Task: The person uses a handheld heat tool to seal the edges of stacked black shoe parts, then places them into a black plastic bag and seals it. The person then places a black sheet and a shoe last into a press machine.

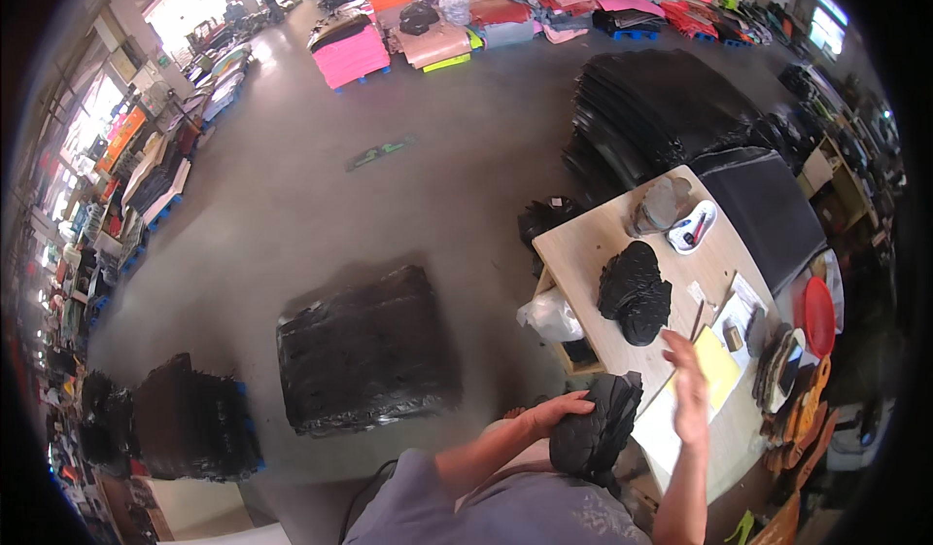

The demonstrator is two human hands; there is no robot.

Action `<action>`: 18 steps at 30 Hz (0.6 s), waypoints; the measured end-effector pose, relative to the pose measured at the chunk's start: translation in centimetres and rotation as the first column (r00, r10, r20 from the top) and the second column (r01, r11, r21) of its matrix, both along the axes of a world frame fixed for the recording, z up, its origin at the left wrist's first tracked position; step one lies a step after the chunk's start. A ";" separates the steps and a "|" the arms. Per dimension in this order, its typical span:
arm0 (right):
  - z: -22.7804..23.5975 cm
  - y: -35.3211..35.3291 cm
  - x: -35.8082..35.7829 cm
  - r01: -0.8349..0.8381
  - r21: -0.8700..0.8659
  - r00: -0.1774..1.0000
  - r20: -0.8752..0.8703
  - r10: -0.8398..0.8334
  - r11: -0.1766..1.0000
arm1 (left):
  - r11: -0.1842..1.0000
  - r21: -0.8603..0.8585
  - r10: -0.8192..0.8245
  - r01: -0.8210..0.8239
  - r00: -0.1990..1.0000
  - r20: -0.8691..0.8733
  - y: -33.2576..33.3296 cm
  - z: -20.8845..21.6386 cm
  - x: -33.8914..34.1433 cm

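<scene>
Left hand (556, 412) grips black bundle (595, 436); right hand (689, 382) hovers.

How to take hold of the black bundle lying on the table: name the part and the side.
The black bundle is probably best gripped across its long sides, at the end nearest the person, from above with the open right hand. It lies on the table, longer than wide, no handle showing, and that hand is close to this end.

1 red basin (819, 317) stood at right. Bright pink sheets (352, 57) lay stacked across the grey floor (292, 185); 1 white tray (710, 215) held small items (697, 227).
</scene>
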State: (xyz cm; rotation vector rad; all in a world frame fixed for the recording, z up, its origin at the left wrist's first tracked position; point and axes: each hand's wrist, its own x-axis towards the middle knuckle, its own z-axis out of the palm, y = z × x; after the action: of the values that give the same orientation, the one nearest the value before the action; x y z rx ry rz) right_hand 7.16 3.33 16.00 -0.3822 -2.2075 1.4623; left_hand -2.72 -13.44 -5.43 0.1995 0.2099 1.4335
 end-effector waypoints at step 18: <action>-10.8 1.8 7.5 0.120 -0.461 0.971 0.240 -0.007 0.879 | 0.952 -0.241 0.062 -0.187 0.892 -0.448 1.1 4.9 4.7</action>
State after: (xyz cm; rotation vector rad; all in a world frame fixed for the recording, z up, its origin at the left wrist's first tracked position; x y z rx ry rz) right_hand 14.61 5.10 5.24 -0.8174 -1.9530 2.0051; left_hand 1.97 -12.37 -0.49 0.2780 0.8043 1.4551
